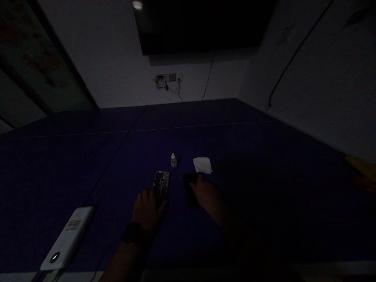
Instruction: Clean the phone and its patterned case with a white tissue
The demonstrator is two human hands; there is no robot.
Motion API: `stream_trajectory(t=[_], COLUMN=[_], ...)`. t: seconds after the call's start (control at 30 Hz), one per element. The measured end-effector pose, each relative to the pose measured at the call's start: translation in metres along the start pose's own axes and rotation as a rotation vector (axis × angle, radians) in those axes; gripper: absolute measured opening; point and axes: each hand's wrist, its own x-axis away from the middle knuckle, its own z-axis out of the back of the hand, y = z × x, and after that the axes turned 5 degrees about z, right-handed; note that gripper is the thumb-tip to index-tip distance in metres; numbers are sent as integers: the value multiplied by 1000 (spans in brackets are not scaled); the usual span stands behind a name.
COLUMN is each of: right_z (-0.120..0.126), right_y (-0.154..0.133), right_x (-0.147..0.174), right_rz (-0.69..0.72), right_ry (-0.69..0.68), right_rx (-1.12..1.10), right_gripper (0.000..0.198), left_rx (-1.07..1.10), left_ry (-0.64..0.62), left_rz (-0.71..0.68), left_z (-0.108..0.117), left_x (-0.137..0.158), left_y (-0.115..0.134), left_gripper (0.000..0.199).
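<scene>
On a dark blue surface (249, 156), a white power bank (69, 235) lies left of the left hand (147, 211), half-curled over a patterned phone case (163, 184), grip unclear; beyond stands a capped bottle (174, 161), contents indistinct; the right hand (207, 194), thumb extended, rests on a dark phone (189, 196) near a tissue (202, 165), hold uncertain.

Dimly lit blue surface (117, 168) with two hands at work. The left hand (146, 207), a dark watch (132, 233) at its wrist, lies over the lower part of a patterned phone case (163, 183); the right hand (208, 196) touches a dark flat device (189, 199). A small bottle (174, 161) stands beyond the case, a white sheet (202, 165) beyond the device. Lower left: a white slab (67, 239) with a lit round display (55, 257).
</scene>
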Motion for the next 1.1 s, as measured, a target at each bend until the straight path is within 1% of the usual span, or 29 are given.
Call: stream_trajectory(t=[0.27, 0.43, 0.63, 0.8, 0.87, 0.93, 1.03, 1.1], right_z=[0, 3, 9, 16, 19, 19, 14, 10], right_y=[-9, -9, -9, -6, -7, -12, -23, -31], right_x=[-6, -12, -15, -15, -14, -11, -4, -1], right_rz=[-24, 1, 27, 34, 16, 5, 15, 21], right_ry=[-12, -40, -66, -33, -6, 13, 21, 21], right_rx=[58, 75, 72, 82, 88, 91, 98, 104], right_gripper=[43, 48, 49, 44, 49, 58, 72, 71], left_rx=[-34, -85, -90, -131, -150, -153, -122, -100], left_ry=[-33, -33, -42, -63, -68, -79, -107, -122], left_rz=[3, 48, 55, 53, 45, 39, 74, 98], left_z=[8, 15, 18, 17, 17, 17, 15, 14], left_x=[-1, -3, -16, -28, -30, -31, -33, -33], left_y=[5, 14, 22, 28, 30, 32, 35, 37], left_gripper=[64, 66, 77, 80, 77, 74, 70, 68])
